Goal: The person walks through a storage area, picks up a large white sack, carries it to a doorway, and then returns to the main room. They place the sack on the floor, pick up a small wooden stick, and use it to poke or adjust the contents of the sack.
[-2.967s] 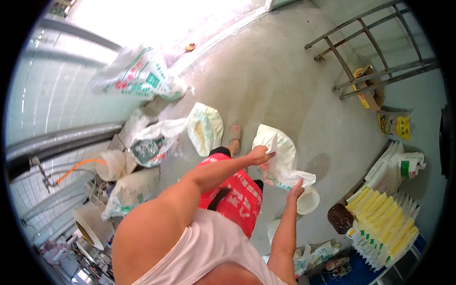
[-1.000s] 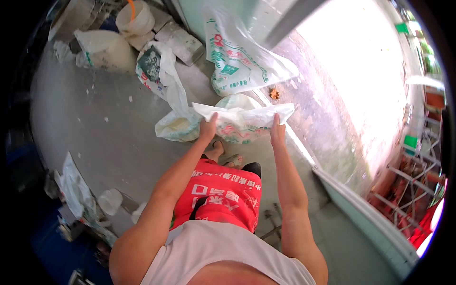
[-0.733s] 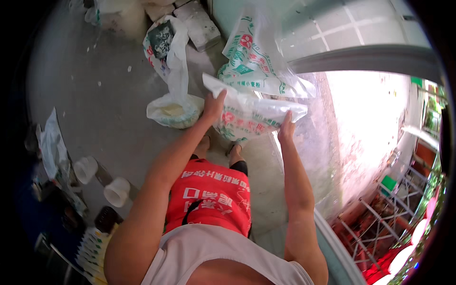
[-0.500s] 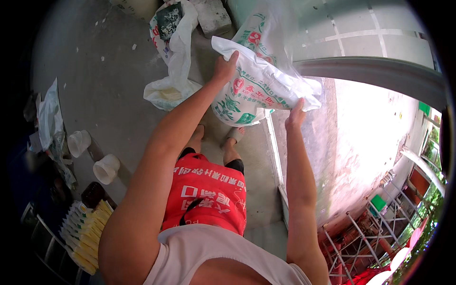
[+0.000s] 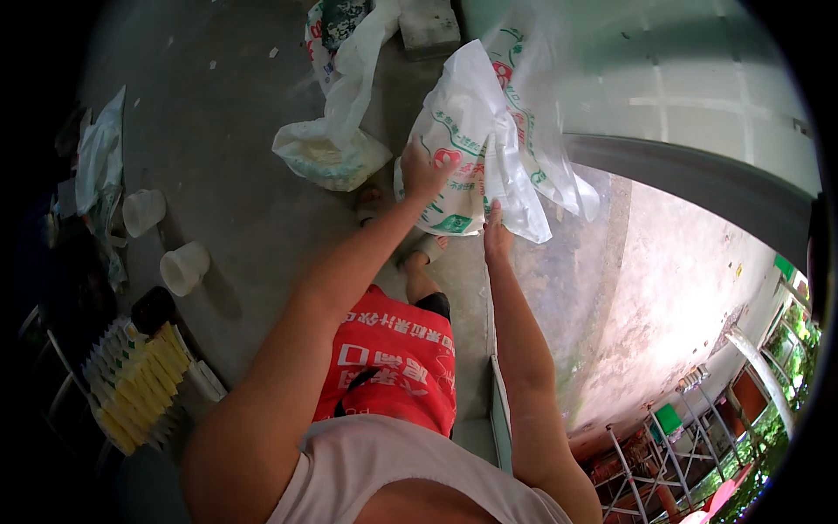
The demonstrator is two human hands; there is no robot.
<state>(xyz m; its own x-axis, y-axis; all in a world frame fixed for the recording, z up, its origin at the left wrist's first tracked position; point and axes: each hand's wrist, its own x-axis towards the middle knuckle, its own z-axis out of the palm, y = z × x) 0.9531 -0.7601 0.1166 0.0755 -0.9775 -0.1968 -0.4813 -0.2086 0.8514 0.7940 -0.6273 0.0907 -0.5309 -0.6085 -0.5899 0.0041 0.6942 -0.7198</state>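
Grey floor [image 5: 236,113] spreads beneath you, widest toward your left. Ahead of your body is the white sack [image 5: 467,140] you are handling, printed in red and green, its loose top leaning over to your right; it is just beyond your right foot [image 5: 428,251], and you cannot tell from here whether its base rests on the floor. Next in size, a second printed sack [image 5: 532,131] appears directly behind it, partly covered by it. Your red apron [image 5: 397,375] covers your lap. To the left of your sack sits an open sack [image 5: 332,155], its mouth spread wide, and at far left lies a row of yellow and white packets [image 5: 140,384]. Your left hand [image 5: 428,173] is against the sack's near side, fingers partly bent; whether it grips the plastic you cannot tell. Your right hand [image 5: 497,234] has closed fingers pinching the sack's right edge, thumb toward you. Two white buckets [image 5: 185,268] lie near the packets, with a dark bottle [image 5: 153,310] just beside those packets.
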